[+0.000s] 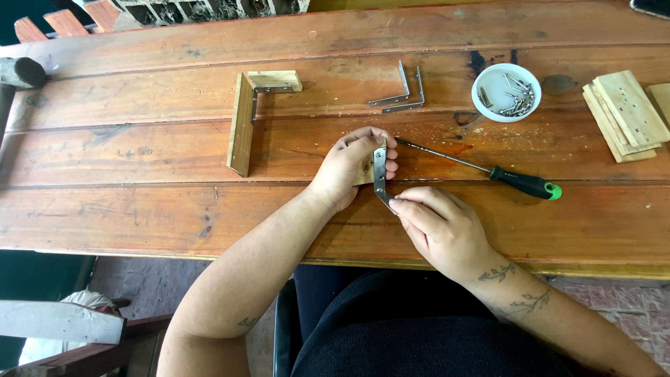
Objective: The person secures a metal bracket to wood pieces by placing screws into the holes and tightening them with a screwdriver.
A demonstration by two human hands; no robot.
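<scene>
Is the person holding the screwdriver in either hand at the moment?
No, the screwdriver lies on the table, while the left hand and right hand hold a metal bracket.

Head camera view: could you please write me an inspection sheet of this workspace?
Surface: wooden plank table, stained, with sawdust specks.
Job's things: metal corner bracket held against a small wood piece.
Clutter: screwdriver; white bowl of screws; two loose brackets; joined L-shaped wood piece; stack of wood slats.
Grips: left hand holds wood and bracket; right hand pinches the bracket's lower end.
Cables: nothing seen.
Surroundings: brick floor, wooden chair part.
</scene>
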